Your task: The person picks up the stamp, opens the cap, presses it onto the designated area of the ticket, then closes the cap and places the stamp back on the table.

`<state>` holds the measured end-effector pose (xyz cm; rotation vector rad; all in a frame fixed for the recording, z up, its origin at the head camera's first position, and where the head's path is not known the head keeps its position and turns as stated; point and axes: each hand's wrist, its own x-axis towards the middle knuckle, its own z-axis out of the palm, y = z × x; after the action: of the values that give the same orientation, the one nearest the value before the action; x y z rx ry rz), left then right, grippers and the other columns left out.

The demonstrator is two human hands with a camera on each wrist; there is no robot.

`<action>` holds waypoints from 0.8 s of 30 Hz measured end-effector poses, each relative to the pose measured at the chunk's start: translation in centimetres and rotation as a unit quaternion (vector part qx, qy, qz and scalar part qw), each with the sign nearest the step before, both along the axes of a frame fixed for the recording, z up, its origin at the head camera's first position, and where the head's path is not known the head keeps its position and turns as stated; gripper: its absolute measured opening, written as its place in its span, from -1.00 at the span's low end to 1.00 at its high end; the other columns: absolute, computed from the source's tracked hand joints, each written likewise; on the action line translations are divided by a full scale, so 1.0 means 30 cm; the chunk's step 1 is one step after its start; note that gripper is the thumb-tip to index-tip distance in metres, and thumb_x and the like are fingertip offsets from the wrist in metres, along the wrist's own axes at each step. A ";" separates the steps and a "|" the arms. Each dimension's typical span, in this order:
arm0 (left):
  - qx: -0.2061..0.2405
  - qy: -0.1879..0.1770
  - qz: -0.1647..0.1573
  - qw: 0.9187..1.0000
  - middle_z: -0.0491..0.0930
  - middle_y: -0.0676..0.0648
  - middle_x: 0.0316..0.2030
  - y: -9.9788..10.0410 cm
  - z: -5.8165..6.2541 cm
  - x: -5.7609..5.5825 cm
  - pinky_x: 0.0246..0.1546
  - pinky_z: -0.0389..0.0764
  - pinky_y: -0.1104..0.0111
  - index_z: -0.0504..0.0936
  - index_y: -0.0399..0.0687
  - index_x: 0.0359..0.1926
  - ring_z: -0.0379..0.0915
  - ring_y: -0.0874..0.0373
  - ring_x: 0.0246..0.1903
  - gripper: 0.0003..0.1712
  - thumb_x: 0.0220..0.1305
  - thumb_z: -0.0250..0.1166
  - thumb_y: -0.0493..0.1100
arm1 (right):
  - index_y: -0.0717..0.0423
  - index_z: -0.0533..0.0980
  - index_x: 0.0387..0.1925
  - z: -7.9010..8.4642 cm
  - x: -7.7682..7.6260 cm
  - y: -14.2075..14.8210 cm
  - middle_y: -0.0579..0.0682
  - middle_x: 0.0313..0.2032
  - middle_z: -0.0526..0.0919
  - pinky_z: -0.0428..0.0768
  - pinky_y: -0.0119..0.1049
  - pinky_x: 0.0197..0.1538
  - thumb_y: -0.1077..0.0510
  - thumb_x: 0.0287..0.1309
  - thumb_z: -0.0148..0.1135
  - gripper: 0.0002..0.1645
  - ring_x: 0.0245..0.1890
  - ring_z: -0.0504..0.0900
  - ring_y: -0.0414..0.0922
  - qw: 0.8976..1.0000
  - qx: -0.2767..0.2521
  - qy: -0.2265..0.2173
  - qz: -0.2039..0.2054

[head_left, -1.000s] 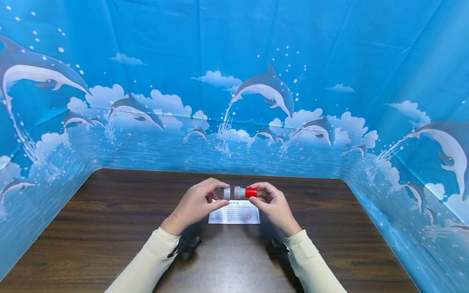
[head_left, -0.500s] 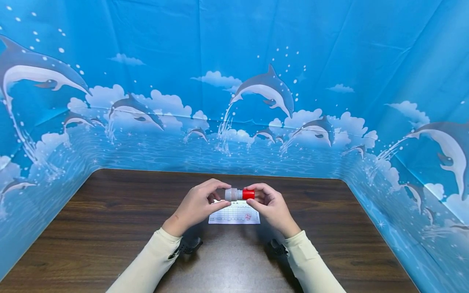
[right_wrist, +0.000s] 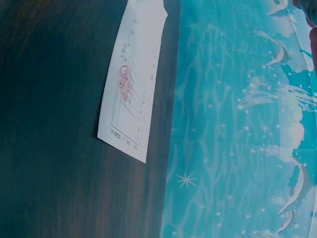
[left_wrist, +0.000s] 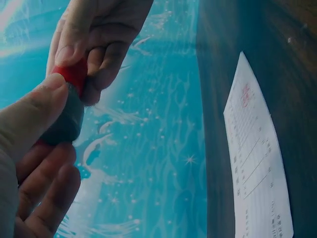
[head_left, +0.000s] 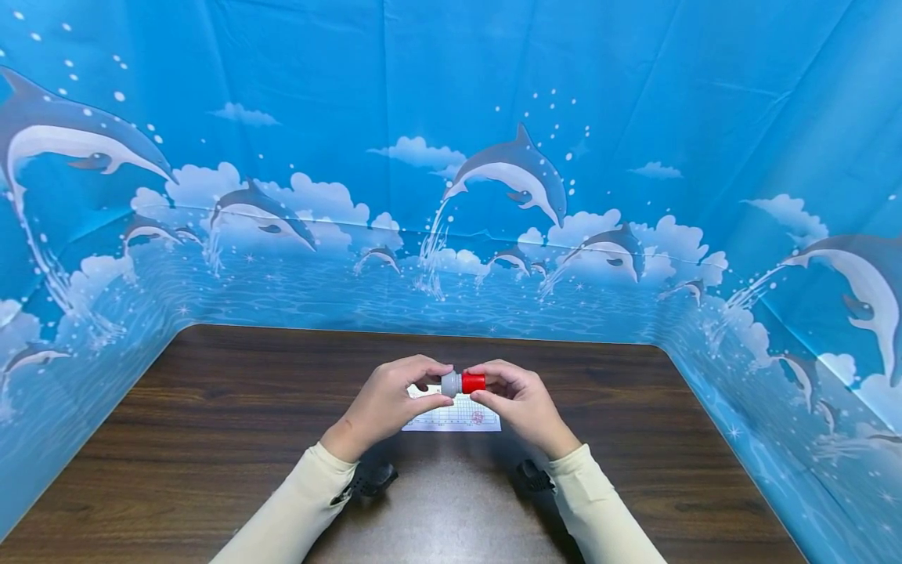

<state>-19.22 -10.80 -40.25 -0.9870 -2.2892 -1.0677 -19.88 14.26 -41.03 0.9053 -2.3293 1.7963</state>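
Note:
A stamp with a red handle (head_left: pixel 474 382) is held level above the paper, its grey cap (head_left: pixel 449 384) fitted on its left end. The left hand (head_left: pixel 387 399) pinches the cap between thumb and fingers. From the other side the right hand (head_left: pixel 520 398) grips the red handle. In the left wrist view, the grey cap (left_wrist: pixel 70 116) and red handle (left_wrist: pixel 74 74) meet end to end between the two hands. Below lies a printed form (head_left: pixel 451 423) with a red round stamp mark, partly hidden by the hands. Only a sliver of fingers shows in the right wrist view.
The form (right_wrist: pixel 131 84) lies flat on a dark wooden table (head_left: pixel 232 407). A blue curtain (head_left: pixel 317 117) printed with dolphins surrounds the table's back and sides. Black wrist straps (head_left: pixel 376 479) sit at both cuffs.
The cap and the stamp were apart one second ago. They came together, and the gap between cap and red handle has narrowed. Both hands are now closer and slightly lower.

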 end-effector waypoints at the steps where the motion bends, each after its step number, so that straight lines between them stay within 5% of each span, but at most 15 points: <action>1: 0.000 0.004 -0.001 1.000 0.76 0.03 -0.07 0.003 -0.001 0.001 -0.24 0.71 0.44 0.76 -0.11 0.07 0.65 0.20 -0.29 -0.45 0.01 0.67 -0.15 | 0.01 0.68 0.08 -0.001 0.000 0.000 -0.01 -0.05 0.74 0.75 -0.22 -0.04 0.24 0.21 0.48 -0.62 -0.15 0.74 -0.02 1.000 0.003 0.004 0.000; 12: -0.009 0.018 0.022 1.000 0.74 0.02 -0.02 0.008 0.000 0.005 -0.23 0.73 0.38 0.74 -0.09 0.09 0.67 0.17 -0.22 -0.45 0.04 0.66 -0.12 | 0.09 0.67 0.08 0.010 -0.004 0.011 0.05 -0.06 0.75 0.74 -0.26 -0.02 0.27 0.17 0.50 -0.59 -0.15 0.75 -0.07 1.000 0.005 0.017 -0.013; 24: -0.014 -0.022 0.035 0.999 0.72 0.05 -0.02 0.000 -0.012 0.002 -0.24 0.71 0.41 0.71 -0.02 0.15 0.69 0.18 -0.21 -0.44 0.11 0.63 -0.10 | 0.07 0.65 0.16 0.001 -0.011 0.018 0.07 0.00 0.74 0.73 -0.26 0.00 0.25 0.23 0.47 -0.55 -0.10 0.75 -0.04 1.000 0.002 0.004 -0.014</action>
<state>-19.15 -10.80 -40.59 -0.8952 -2.3620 -1.0397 -20.21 14.82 -40.99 0.8757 -2.3287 1.7749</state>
